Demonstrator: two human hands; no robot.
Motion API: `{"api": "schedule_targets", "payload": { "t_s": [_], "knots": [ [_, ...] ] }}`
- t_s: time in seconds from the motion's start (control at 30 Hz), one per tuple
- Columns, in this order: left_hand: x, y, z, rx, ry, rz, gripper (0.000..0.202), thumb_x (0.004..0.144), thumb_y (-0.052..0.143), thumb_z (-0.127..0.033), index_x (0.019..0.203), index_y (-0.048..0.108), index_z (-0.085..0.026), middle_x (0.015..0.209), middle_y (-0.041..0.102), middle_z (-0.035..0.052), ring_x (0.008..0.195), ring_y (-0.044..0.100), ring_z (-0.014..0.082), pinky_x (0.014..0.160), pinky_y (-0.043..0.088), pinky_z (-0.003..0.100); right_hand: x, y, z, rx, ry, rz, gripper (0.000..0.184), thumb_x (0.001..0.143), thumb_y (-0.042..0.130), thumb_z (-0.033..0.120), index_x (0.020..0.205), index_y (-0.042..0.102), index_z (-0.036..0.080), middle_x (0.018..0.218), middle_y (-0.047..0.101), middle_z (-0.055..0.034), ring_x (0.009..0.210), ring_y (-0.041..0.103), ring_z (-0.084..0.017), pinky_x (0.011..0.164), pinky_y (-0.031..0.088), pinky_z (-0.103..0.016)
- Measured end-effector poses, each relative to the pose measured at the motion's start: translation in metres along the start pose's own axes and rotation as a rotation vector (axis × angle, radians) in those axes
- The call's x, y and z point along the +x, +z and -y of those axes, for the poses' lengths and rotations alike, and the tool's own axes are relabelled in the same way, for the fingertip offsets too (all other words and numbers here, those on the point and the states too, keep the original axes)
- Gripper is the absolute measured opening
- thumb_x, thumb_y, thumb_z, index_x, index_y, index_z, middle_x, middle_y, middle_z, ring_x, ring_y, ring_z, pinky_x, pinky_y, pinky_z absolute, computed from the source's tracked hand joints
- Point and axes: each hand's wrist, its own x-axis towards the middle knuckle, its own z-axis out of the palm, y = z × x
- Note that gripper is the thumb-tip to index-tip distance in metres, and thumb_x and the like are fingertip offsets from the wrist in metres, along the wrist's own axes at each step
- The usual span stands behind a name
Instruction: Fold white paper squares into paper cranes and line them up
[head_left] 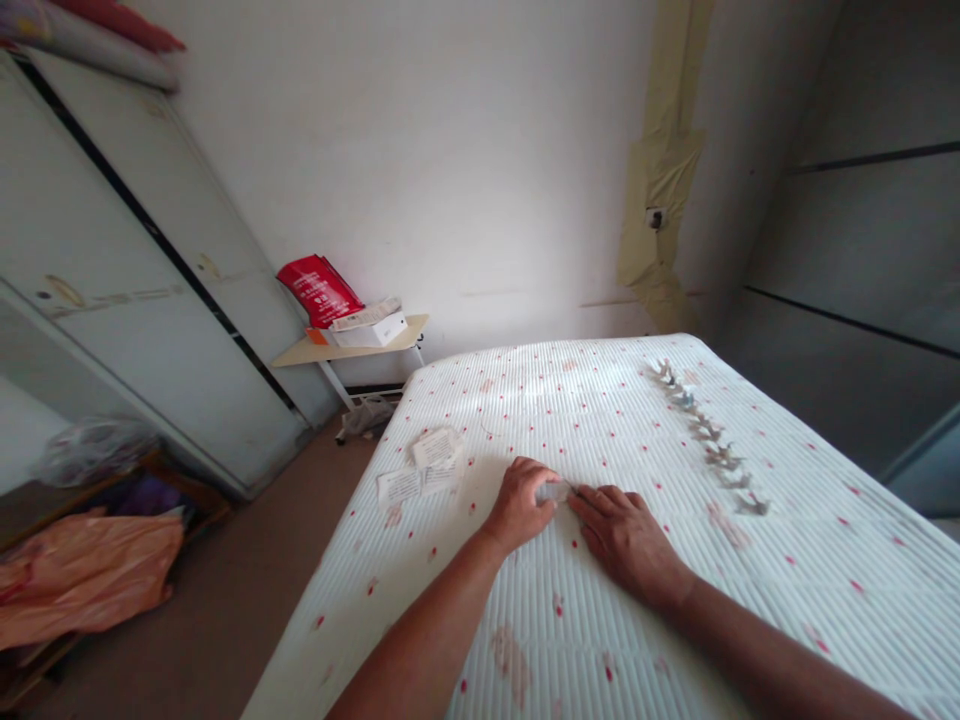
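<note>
My left hand [520, 503] is curled on the white quilted bed [825, 560], its fingers pinched on a small piece of grey-white paper [553, 491]. My right hand [626, 535] lies flat beside it, fingertips pressing the same paper against the bed. A row of several small folded paper figures [709, 435] runs along the bed to the right of my hands. A few flat paper sheets [424, 465] lie to the left, near the bed's edge.
A small wooden side table [352, 350] with a red bag [319, 290] and a white box [371, 328] stands at the wall. A grey wardrobe [127, 290] fills the left. An orange plastic bag [82, 575] sits on the floor at left.
</note>
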Motion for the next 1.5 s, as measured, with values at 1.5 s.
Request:
{"api": "schedule_targets", "payload": {
  "t_s": [1.5],
  "knots": [
    [-0.019,-0.012,-0.009,0.104,-0.110,-0.022,0.008,0.065,0.065,-0.014,0.072,0.066,-0.019,0.077,0.063,0.0017,0.083,0.054,0.0178,0.077,0.042,0.032,-0.002,0.007,0.024,-0.096,0.207,0.068,0.053,0.089,0.037,0.050,0.134,0.043,0.023,0.141,0.042,-0.0095,0.129,0.033,-0.032,0.098,0.024,-0.060]
  ]
}}
